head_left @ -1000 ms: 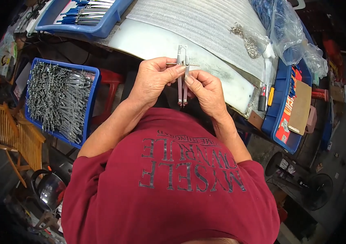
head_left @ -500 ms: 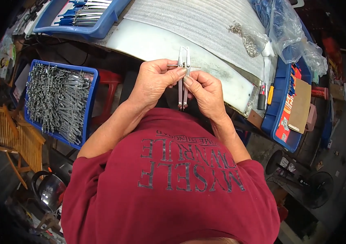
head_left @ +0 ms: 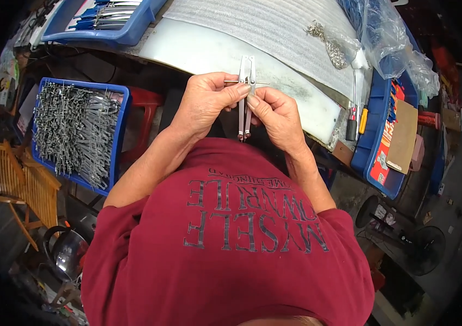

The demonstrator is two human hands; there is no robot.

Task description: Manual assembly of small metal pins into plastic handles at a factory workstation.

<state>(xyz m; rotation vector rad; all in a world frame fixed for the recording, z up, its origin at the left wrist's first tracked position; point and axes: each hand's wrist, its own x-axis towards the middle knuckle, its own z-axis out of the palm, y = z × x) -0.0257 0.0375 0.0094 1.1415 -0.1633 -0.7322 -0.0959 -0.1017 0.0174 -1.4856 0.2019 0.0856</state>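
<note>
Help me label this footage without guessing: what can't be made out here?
- Two-legged metal tool: head view; its middle is partly covered by the thumbs of the left hand and right hand.
- Blue tray, upper left: head view; its far end is cut off by the top edge.
- Small metal pieces, upper right: head view; too small to count singly.

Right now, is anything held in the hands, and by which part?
The left hand and right hand pinch a two-legged metal tool around its middle, near the thin cross rod.
</note>
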